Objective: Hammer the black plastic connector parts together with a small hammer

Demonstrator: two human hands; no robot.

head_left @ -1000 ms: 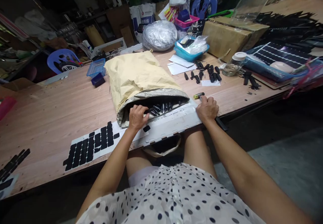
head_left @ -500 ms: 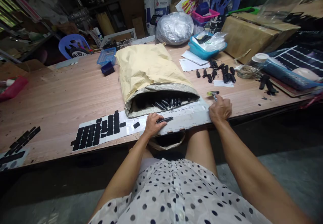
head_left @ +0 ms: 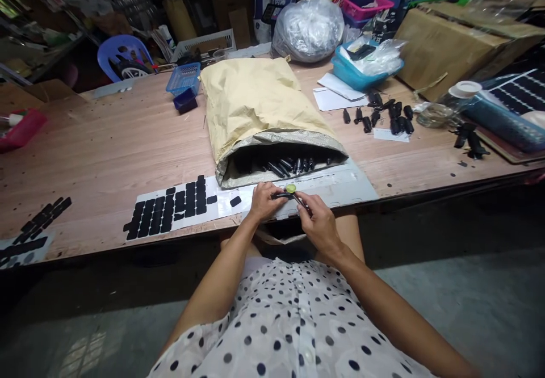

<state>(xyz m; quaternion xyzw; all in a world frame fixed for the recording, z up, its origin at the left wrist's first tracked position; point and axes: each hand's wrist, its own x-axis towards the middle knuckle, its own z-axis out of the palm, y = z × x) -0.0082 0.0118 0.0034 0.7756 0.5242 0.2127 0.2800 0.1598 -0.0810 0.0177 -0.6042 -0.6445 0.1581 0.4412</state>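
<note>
My left hand (head_left: 264, 201) pinches a slim black part (head_left: 281, 194) over the grey board (head_left: 349, 188) at the table's front edge. In my right hand (head_left: 318, 222) is the handle of a small hammer (head_left: 290, 188). Its yellow-green face points up, and the head is at the black part; whether they touch I cannot tell. Just behind both hands lies a yellow sack (head_left: 255, 100), its mouth towards me, with several shiny black pieces (head_left: 293, 166) inside. Left of my left hand, a white sheet (head_left: 217, 208) carries rows of black stickers (head_left: 162, 210).
Several black pieces (head_left: 398, 120) lie at the right near a teal basket (head_left: 361, 74) and a cardboard box (head_left: 451, 46). Blue baskets (head_left: 184, 78) stand behind the sack's left side. More black strips (head_left: 42, 219) lie far left. Below the table edge an opened bag (head_left: 285, 230) shows.
My right hand has swung the hammer leftwards from the right end of the board to the black part. My left hand stays on that part. The camera view has shifted slightly.
</note>
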